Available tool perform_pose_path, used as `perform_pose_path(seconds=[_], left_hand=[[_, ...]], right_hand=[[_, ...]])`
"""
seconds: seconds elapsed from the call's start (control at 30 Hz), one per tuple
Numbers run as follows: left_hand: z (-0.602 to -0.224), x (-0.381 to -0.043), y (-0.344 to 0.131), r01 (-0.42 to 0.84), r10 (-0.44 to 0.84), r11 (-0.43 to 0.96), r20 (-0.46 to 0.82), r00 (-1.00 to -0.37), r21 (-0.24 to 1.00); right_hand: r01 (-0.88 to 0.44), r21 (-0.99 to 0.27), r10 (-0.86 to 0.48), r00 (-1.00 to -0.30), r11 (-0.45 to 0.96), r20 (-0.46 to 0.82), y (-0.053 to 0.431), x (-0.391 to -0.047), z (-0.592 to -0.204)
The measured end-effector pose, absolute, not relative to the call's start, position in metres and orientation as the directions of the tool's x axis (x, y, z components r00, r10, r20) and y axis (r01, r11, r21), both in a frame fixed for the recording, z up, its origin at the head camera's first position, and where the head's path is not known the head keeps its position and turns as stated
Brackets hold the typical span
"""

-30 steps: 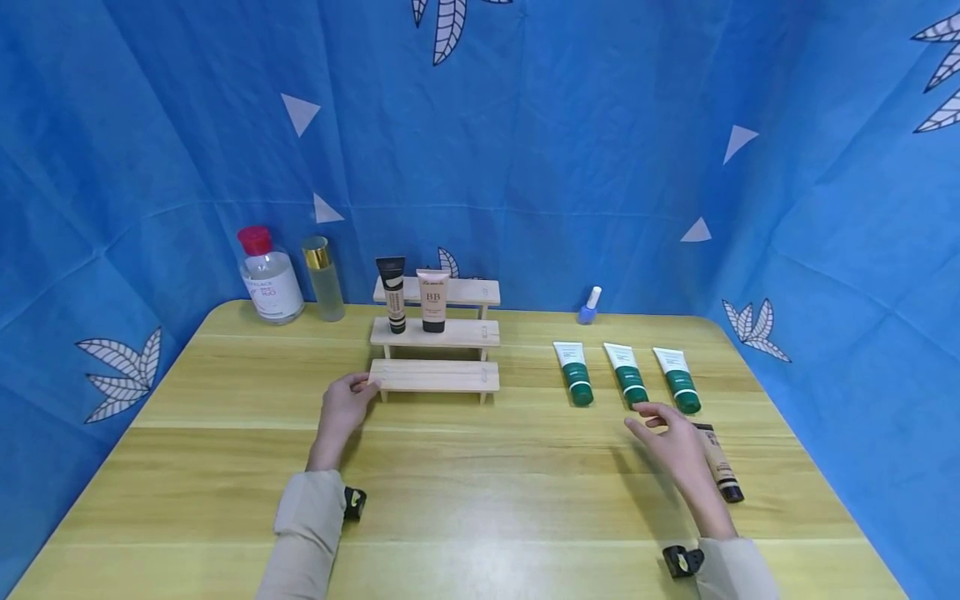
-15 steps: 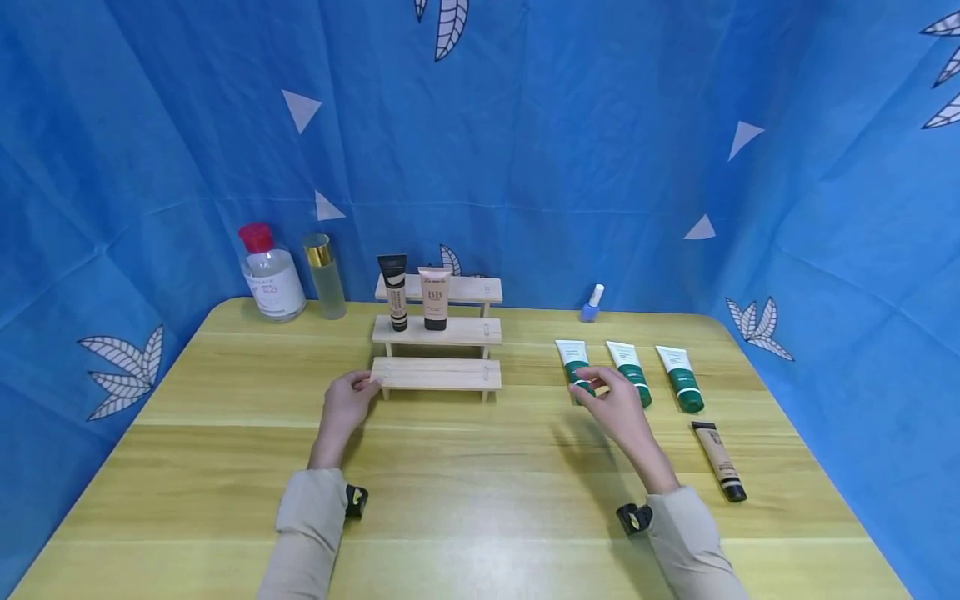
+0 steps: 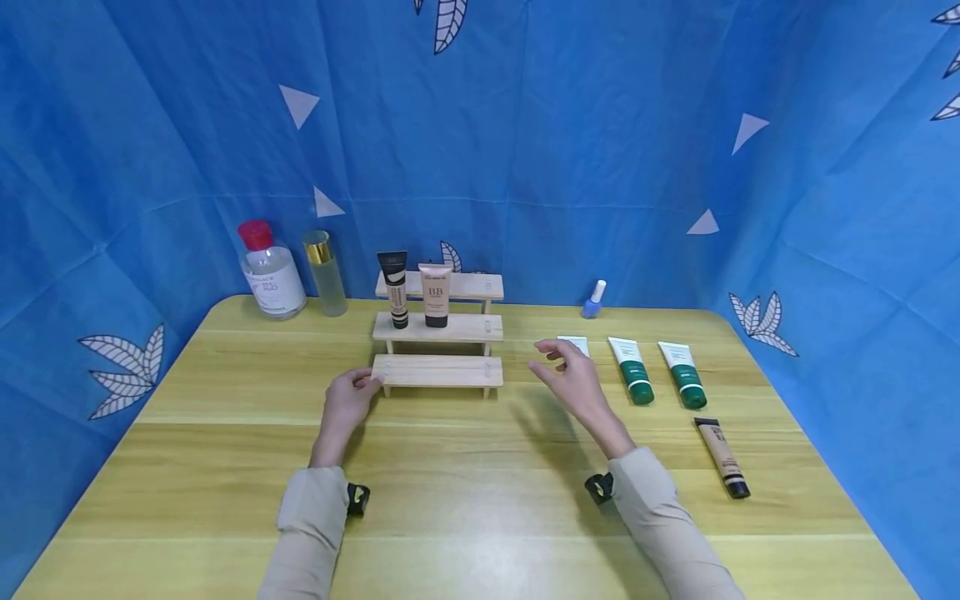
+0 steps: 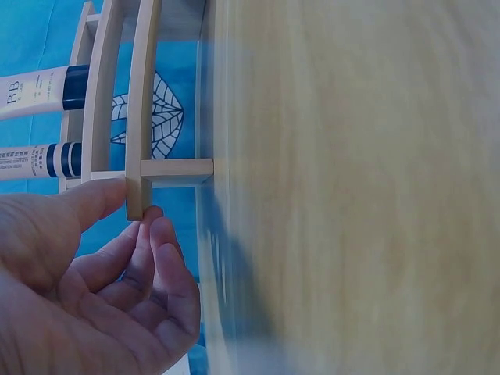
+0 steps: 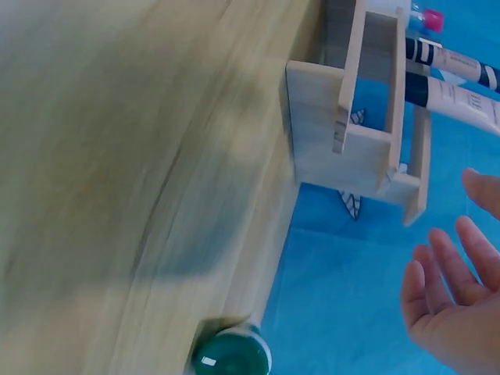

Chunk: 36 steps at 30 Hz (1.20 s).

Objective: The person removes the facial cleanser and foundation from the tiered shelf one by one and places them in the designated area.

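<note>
A three-tier wooden display stand (image 3: 438, 372) stands toward the back of the table. On its middle step are a black-and-beige tube (image 3: 396, 292) and a pale pink BB cream tube (image 3: 436, 297), both upright on their caps. My left hand (image 3: 348, 406) pinches the left end of the lowest step; in the left wrist view the thumb lies on top of the board (image 4: 141, 117) and fingertips meet its edge. To the right of the stand hovers my right hand (image 3: 576, 387), fingers loosely bent and holding nothing. It partly hides a green-and-white tube (image 3: 574, 343) lying behind it.
Two more green-and-white tubes (image 3: 632, 372) (image 3: 683, 377) lie at the right, with a beige black-capped tube (image 3: 722, 459) nearer me. A purple nail polish bottle (image 3: 593, 301) stands behind. At the back left stand a red-capped bottle (image 3: 273, 279) and a gold-capped bottle (image 3: 326, 279).
My right hand has swept left, from beside the beige tube, across the green-and-white tubes, toward the stand. My left hand has stayed at the stand's lowest step.
</note>
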State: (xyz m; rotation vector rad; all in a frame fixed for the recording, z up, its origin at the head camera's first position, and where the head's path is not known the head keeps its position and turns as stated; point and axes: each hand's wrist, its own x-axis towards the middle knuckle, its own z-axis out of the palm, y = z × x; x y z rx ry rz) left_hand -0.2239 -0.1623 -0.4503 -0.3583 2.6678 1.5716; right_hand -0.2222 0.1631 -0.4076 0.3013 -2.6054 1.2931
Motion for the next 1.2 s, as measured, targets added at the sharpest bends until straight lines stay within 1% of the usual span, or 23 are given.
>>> perform_pose_path(seconds=[0.3,0.57,0.9,1.2], left_hand=[[-0.451,-0.224,-0.162,-0.201,-0.183,0.464,-0.128,-0.975,0.863],[-0.451,-0.224,-0.162,-0.211,-0.185,0.471,-0.138,-0.973,0.857],[-0.450,-0.222,-0.163,-0.209,-0.177,0.474,-0.140,-0.974,0.855],[-0.449,-0.221,-0.162,-0.203,-0.172,0.469,-0.136,-0.976,0.859]], right_hand=[[-0.297,-0.749,-0.131,-0.953,0.592,0.274,0.141,-0.238,-0.404],[-0.347,-0.738,-0.158,-0.936,0.579,0.316,0.119,-0.252,-0.404],[-0.335,-0.745,-0.196,-0.942,0.578,0.271,0.085,-0.268,-0.401],[-0.311,-0.700,-0.234,-0.950,0.643,0.208,0.066,-0.285,-0.399]])
